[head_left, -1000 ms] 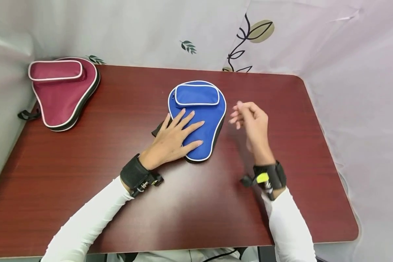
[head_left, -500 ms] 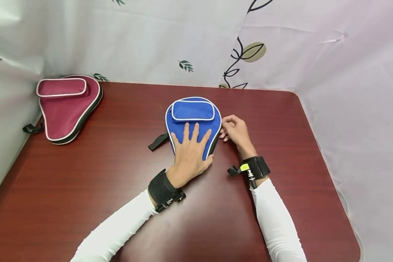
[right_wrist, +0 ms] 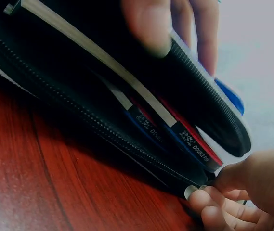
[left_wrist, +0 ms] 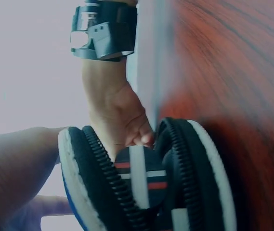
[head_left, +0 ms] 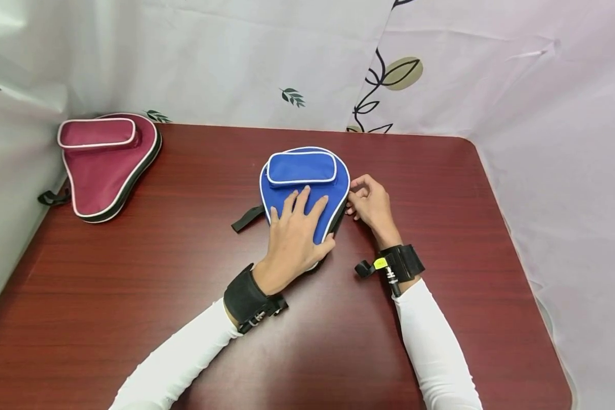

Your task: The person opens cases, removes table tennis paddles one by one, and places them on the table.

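A blue paddle case [head_left: 307, 168] with white piping lies mid-table. My left hand [head_left: 312, 219] rests on it, fingers straight on top and thumb hooked at its right edge, holding the upper flap raised. My right hand [head_left: 353, 200] pinches the zipper pull at the case's right edge. In the right wrist view the case gapes and paddles [right_wrist: 185, 137] show inside, with my right fingertips [right_wrist: 206, 202] at the zipper's end and my left thumb [right_wrist: 146, 26] on the flap. In the left wrist view a striped paddle handle end [left_wrist: 139, 175] sits between the flaps.
A maroon case [head_left: 105, 165] of the same shape lies at the far left corner of the dark red table [head_left: 184, 267]. A black strap [head_left: 246, 218] trails from the blue case's left side. Pale curtains [head_left: 543, 142] close in the back and right.
My left hand slid from the case's left side onto its middle. My right hand came down from the air to the case's right edge and took the zipper pull.
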`<state>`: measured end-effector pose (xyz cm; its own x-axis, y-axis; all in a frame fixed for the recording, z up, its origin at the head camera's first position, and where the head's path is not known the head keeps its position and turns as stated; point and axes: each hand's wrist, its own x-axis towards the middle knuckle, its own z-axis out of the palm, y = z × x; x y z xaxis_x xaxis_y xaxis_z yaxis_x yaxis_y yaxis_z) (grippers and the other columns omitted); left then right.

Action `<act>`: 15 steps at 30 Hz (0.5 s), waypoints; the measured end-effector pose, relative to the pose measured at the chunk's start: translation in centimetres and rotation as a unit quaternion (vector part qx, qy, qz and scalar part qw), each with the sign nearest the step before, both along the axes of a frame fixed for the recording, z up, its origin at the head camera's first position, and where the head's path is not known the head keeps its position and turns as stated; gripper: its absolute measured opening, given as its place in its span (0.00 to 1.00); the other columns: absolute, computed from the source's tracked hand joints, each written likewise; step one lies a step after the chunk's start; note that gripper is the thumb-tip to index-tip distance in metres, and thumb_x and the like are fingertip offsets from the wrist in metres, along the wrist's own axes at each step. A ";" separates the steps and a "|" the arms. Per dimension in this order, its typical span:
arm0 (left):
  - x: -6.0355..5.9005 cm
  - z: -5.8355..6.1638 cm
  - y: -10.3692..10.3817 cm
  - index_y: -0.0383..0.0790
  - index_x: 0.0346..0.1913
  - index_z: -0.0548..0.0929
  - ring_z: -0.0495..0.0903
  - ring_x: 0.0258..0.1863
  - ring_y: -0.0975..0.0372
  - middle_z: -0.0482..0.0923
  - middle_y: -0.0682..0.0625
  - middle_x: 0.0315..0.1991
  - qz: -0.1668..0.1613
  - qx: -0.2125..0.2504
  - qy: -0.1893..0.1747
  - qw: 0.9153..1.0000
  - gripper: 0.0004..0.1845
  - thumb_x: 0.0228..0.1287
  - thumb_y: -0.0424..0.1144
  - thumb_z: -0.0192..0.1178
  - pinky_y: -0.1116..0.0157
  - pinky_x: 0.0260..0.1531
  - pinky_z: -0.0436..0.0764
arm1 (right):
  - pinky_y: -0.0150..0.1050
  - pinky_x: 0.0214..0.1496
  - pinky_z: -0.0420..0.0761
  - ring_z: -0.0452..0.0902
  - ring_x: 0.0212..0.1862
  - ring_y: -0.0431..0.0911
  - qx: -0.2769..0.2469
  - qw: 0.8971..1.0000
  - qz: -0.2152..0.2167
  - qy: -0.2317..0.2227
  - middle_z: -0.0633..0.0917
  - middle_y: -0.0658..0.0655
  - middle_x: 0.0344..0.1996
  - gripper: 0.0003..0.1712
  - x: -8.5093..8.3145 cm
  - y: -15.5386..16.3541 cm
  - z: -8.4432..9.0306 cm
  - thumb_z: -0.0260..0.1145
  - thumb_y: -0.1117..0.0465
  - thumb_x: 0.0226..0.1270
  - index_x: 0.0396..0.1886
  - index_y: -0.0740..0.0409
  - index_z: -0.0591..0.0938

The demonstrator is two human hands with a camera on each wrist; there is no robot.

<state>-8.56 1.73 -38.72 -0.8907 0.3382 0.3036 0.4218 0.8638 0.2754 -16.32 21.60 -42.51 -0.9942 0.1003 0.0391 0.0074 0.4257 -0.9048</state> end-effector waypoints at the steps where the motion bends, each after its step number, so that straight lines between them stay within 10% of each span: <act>1: 0.1 0.2 -0.2 0.51 0.72 0.74 0.67 0.70 0.44 0.67 0.39 0.72 0.000 0.012 0.009 1.000 0.39 0.55 0.56 0.68 0.30 0.56 0.71 | 0.35 0.14 0.77 0.80 0.15 0.43 0.008 1.000 -0.001 0.006 0.85 0.66 0.22 0.07 0.0 -0.1 0.0 0.67 0.69 0.66 0.43 0.63 0.81; 9: 1.1 1.8 -1.7 0.48 0.72 0.74 0.72 0.67 0.45 0.71 0.38 0.69 -0.010 0.111 0.116 0.987 0.38 0.54 0.45 0.68 0.43 0.35 0.85 | 0.34 0.14 0.78 0.81 0.16 0.42 0.046 0.999 -0.014 0.022 0.86 0.63 0.23 0.04 0.1 -0.5 0.1 0.69 0.66 0.67 0.39 0.61 0.82; 15: 1.4 3.4 -2.9 0.49 0.76 0.68 0.79 0.59 0.48 0.75 0.40 0.66 0.023 0.145 0.128 0.981 0.41 0.54 0.38 0.64 0.46 0.33 0.85 | 0.34 0.15 0.79 0.81 0.17 0.41 0.063 0.998 -0.022 0.016 0.86 0.61 0.23 0.04 0.2 -0.4 -0.2 0.69 0.66 0.67 0.39 0.60 0.82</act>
<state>-7.16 -1.20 -35.37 -0.7854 0.1650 0.5965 0.4710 0.7846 0.4031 -16.09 21.23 -42.68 -0.9870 0.1366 0.0851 0.0015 0.5366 -0.8438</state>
